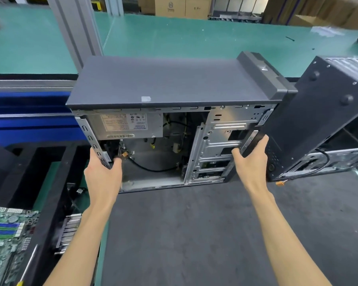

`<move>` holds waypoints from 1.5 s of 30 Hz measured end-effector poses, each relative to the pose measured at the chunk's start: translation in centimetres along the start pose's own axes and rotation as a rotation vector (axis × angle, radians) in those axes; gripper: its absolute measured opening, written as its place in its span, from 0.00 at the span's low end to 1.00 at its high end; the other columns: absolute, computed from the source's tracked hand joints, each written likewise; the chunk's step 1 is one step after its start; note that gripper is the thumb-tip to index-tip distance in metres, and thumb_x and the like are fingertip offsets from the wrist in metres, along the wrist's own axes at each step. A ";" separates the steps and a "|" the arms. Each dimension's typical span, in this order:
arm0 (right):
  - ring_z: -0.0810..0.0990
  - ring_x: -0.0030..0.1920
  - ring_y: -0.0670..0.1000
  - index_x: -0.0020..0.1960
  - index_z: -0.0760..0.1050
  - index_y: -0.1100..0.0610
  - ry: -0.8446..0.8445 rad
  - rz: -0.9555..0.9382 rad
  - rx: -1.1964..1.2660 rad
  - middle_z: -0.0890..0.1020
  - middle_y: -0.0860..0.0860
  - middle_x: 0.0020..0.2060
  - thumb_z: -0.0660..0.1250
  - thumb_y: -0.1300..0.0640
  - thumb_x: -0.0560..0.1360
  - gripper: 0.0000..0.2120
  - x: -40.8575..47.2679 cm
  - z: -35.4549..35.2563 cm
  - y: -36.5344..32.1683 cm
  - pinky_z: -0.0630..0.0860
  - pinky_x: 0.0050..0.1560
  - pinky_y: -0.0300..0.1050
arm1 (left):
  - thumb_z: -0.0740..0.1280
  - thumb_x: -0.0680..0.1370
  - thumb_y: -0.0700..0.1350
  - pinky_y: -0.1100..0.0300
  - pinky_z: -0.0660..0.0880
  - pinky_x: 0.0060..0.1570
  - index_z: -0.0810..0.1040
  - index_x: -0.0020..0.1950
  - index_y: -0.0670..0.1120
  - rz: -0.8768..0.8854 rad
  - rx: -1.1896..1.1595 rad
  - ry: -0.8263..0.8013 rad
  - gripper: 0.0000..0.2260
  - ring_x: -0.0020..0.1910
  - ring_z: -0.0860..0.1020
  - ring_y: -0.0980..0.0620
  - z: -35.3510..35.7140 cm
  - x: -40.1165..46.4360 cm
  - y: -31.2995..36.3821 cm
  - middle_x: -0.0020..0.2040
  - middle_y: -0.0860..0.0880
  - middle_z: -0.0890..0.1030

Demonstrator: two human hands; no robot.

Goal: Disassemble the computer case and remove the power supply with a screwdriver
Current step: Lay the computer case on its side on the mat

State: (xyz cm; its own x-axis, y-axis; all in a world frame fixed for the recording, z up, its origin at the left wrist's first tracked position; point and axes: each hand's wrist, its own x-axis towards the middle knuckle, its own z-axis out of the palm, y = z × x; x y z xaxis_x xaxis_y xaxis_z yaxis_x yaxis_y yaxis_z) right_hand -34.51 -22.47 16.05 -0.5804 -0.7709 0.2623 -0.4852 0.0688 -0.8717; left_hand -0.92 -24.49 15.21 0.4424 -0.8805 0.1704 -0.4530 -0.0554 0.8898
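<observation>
The power supply point(124, 125) inside the case point(170, 83) bears a white label point(123, 122) with rows of small print, upside down in this view and too small to read; a blue brand word sits at one corner of it, not legible. Certification marks stand beside the print, blurred. A narrow barcode strip point(120, 136) lies along the supply's lower edge, its digits unreadable. A small pale sticker point(146, 98) on the case's top panel shows no readable print. A cardboard box point(170, 6) at the far side carries a round logo with a line of print below it, also too faint to make out.
</observation>
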 end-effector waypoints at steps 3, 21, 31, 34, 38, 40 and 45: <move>0.79 0.37 0.35 0.66 0.62 0.52 -0.020 -0.036 -0.024 0.80 0.37 0.34 0.70 0.60 0.75 0.25 0.4 -0.4 0.8 0.69 0.36 0.22 | 0.67 0.75 0.40 0.71 0.67 0.30 0.69 0.47 0.47 0.010 0.005 0.013 0.07 0.29 0.73 0.63 -0.1 -0.1 0.1 0.32 0.53 0.72; 0.78 0.36 0.43 0.61 0.66 0.55 -0.076 -0.108 -0.042 0.82 0.39 0.38 0.72 0.61 0.72 0.22 -1.7 -3.1 1.5 0.73 0.40 0.30 | 0.70 0.73 0.41 0.70 0.67 0.32 0.71 0.41 0.55 0.018 0.037 -0.006 0.11 0.32 0.76 0.65 -2.9 -2.8 0.2 0.35 0.57 0.77; 0.79 0.38 0.41 0.63 0.66 0.56 -0.097 -0.126 -0.081 0.81 0.31 0.40 0.73 0.61 0.72 0.24 -5.1 -6.0 1.2 0.72 0.39 0.26 | 0.71 0.73 0.46 0.56 0.71 0.32 0.71 0.38 0.52 0.049 0.050 -0.029 0.09 0.29 0.77 0.50 -5.5 -5.4 -0.3 0.31 0.53 0.77; 0.80 0.38 0.45 0.63 0.67 0.58 -0.102 -0.141 -0.083 0.83 0.39 0.38 0.73 0.59 0.72 0.23 -6.0 -7.3 0.5 0.72 0.38 0.26 | 0.70 0.72 0.45 0.58 0.68 0.33 0.71 0.36 0.52 0.091 0.090 -0.030 0.09 0.29 0.75 0.51 -6.6 -6.0 -0.1 0.30 0.54 0.76; 0.80 0.38 0.39 0.54 0.69 0.52 -0.125 -0.164 -0.119 0.82 0.40 0.40 0.74 0.61 0.70 0.18 -6.8 -9.5 -1.1 0.70 0.36 0.24 | 0.69 0.70 0.48 0.59 0.67 0.32 0.70 0.33 0.51 0.129 0.156 -0.066 0.09 0.28 0.72 0.54 -8.5 -6.6 0.4 0.27 0.54 0.75; 0.79 0.36 0.39 0.52 0.69 0.51 -0.145 -0.171 -0.154 0.82 0.40 0.39 0.75 0.60 0.70 0.18 -7.0 -10.6 -1.9 0.70 0.35 0.24 | 0.70 0.69 0.48 0.60 0.67 0.31 0.69 0.31 0.51 0.157 0.198 -0.086 0.12 0.27 0.72 0.55 -9.6 -6.6 1.0 0.26 0.56 0.75; 0.80 0.37 0.43 0.53 0.73 0.53 -0.175 -0.167 -0.271 0.82 0.41 0.38 0.76 0.56 0.69 0.17 -7.6 -12.5 -3.5 0.73 0.35 0.34 | 0.73 0.69 0.48 0.60 0.69 0.32 0.77 0.33 0.49 0.106 0.301 -0.220 0.08 0.32 0.78 0.49 -11.3 -5.3 3.0 0.28 0.50 0.79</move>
State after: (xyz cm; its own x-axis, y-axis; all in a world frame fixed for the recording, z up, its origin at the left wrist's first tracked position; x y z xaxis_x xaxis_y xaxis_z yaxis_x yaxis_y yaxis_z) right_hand -36.57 -8.94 22.25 -0.3691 -0.8807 0.2969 -0.7333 0.0796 -0.6753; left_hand 4.11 -14.63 21.70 0.2187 -0.9670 0.1307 -0.7090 -0.0655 0.7022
